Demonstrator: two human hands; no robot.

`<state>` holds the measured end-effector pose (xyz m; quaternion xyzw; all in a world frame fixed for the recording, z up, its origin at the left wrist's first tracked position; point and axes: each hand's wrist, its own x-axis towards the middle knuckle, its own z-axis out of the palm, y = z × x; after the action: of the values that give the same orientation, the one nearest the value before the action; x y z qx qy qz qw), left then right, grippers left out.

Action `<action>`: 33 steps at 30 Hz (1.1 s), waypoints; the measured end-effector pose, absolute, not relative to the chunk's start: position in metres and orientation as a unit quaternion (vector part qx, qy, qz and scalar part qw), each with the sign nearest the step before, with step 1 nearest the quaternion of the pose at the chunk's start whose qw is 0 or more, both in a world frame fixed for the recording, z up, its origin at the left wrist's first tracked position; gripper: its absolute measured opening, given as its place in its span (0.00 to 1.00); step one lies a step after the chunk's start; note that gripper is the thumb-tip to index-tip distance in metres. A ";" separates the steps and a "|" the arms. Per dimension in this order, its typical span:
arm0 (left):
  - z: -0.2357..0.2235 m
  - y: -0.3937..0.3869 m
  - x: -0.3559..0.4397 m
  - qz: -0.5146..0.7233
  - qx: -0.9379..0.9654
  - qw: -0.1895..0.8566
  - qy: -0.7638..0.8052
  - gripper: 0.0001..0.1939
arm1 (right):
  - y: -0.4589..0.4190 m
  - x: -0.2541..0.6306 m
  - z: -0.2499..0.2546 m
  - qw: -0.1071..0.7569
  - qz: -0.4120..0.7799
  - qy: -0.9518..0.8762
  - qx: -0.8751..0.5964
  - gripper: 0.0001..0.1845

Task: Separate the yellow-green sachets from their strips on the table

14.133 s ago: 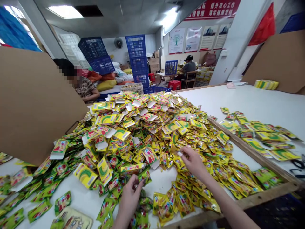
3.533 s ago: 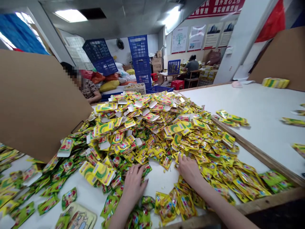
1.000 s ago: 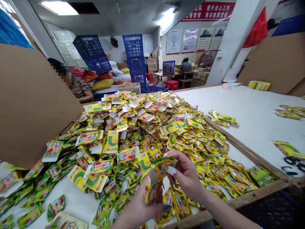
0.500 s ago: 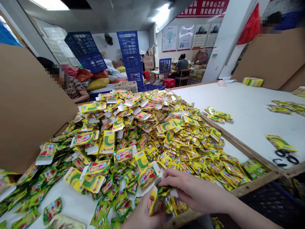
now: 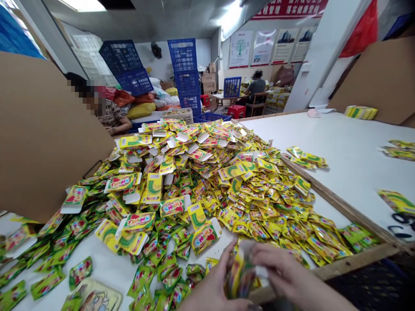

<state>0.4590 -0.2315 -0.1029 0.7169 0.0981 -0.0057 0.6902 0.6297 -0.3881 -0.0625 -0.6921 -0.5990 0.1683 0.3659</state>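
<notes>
At the lower middle, my left hand (image 5: 215, 283) is wrapped round a small yellow cardboard carton (image 5: 238, 274), held upright and smeared by motion. My right hand (image 5: 282, 265) presses on the carton's top and right side, fingers curled, with white flaps showing between the hands. Whether a packet is also under those fingers is hidden. Just beyond my hands lies an open yellow carton (image 5: 204, 235) with fruit print. Green candy packets (image 5: 168, 272) are scattered to the left, and yellow packets (image 5: 259, 216) are heaped beyond and to the right.
A pile of open cartons (image 5: 181, 138) rises at the back of the white table. A wooden strip (image 5: 327, 190) edges the heap on the right, with black scissors (image 5: 402, 220) past it. Brown cardboard (image 5: 48, 138) stands at left; a person (image 5: 113, 114) sits behind it.
My right hand has shifted from the carton's mouth to wrap its top and side. Both hands and the carton moved slightly right, and the camera view turned a little left.
</notes>
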 end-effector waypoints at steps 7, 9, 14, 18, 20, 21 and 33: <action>-0.125 -0.156 0.401 0.137 0.906 0.280 0.288 0.17 | -0.406 0.711 -0.056 0.118 -0.259 -0.335 -0.898 0.17; -0.139 -0.148 0.387 0.104 0.924 0.235 0.283 0.23 | -0.384 0.684 -0.069 0.162 -0.168 -0.454 -0.860 0.14; -0.154 -0.156 0.389 0.099 0.940 0.177 0.274 0.23 | -0.325 0.586 -0.114 0.121 0.138 -0.664 -0.725 0.17; -0.155 -0.159 0.392 0.101 0.938 0.181 0.278 0.22 | -0.321 0.568 -0.125 0.106 0.186 -0.656 -0.724 0.15; -0.158 -0.159 0.392 0.111 0.938 0.166 0.285 0.21 | -0.328 0.576 -0.124 0.166 0.222 -0.624 -0.731 0.16; -0.160 -0.158 0.393 0.119 0.938 0.153 0.287 0.20 | -0.331 0.581 -0.123 0.199 0.239 -0.603 -0.734 0.16; -0.112 -0.154 0.414 0.143 0.867 0.382 0.286 0.10 | -0.315 0.597 -0.086 0.467 0.342 -0.524 -0.625 0.19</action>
<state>0.4139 -0.1537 -0.1116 0.8671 0.2858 0.1431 0.3821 0.5968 -0.3151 -0.0861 -0.6254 -0.5240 0.3416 0.4666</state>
